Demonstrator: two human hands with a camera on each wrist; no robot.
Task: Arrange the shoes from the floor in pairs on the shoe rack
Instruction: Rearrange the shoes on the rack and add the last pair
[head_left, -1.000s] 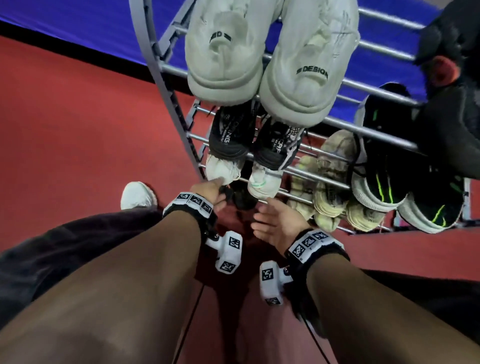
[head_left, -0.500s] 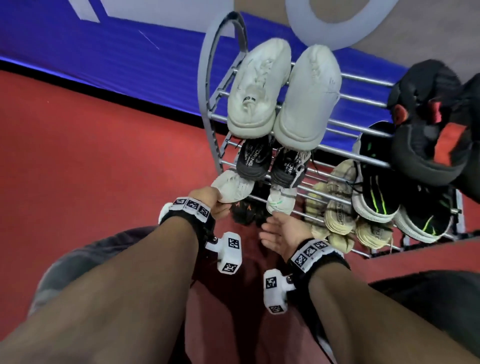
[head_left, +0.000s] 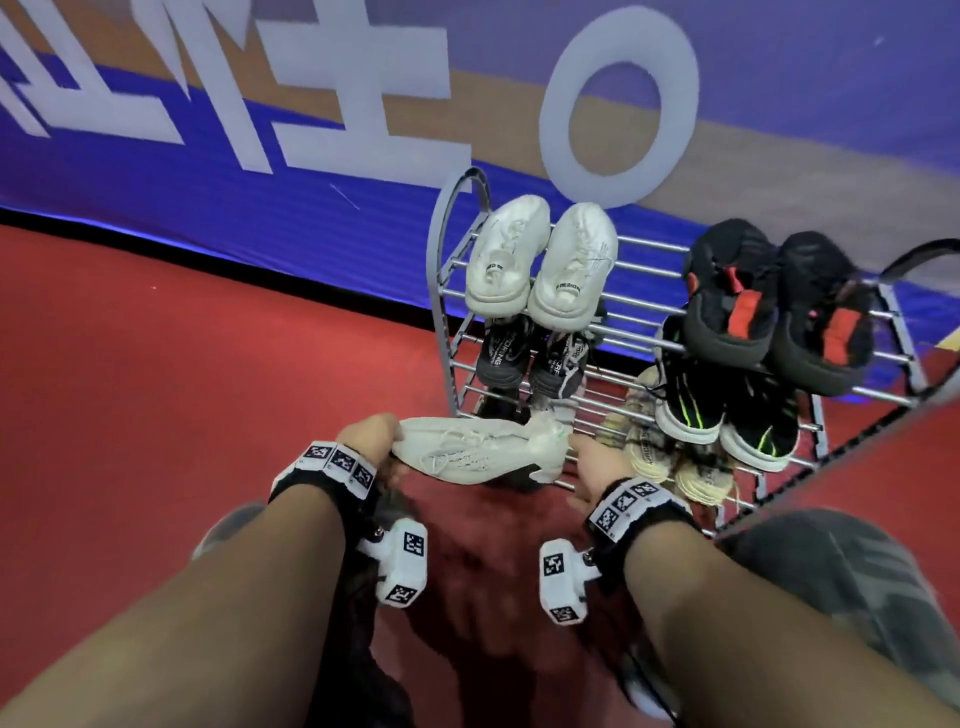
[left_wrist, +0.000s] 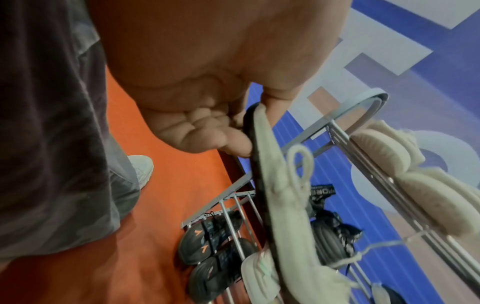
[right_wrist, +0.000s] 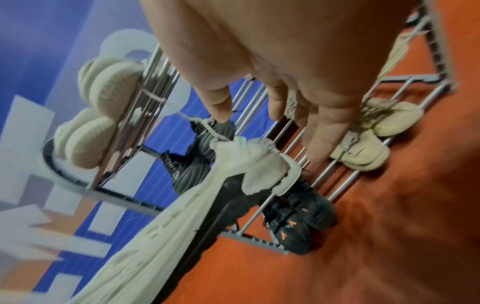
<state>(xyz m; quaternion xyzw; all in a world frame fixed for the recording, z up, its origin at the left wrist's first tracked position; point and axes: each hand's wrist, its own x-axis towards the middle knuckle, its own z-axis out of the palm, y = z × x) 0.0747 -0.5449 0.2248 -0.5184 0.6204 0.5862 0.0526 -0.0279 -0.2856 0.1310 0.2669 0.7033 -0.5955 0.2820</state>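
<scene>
Head view: we stand on red floor (head_left: 156, 389) w/ blue banner (head_left: 208, 197) behind rack (head_left: 644, 332); left hand (head_left: 366, 434) pinches pale shoe (head_left: 478, 452), right hand (head_left: 597, 467) loose, empty.

The shoe rack (head_left: 639, 343) stands before me against the banner wall (head_left: 260, 104). On its top shelf one pair (head_left: 540, 270) sits at the left and another pair (head_left: 779, 306) at the right — more pairs lie on the shelves below. Between my left hand (head_left: 366, 436) and right hand (head_left: 597, 467), a single shoe (head_left: 478, 449) lies sideways in front of the rack.
</scene>
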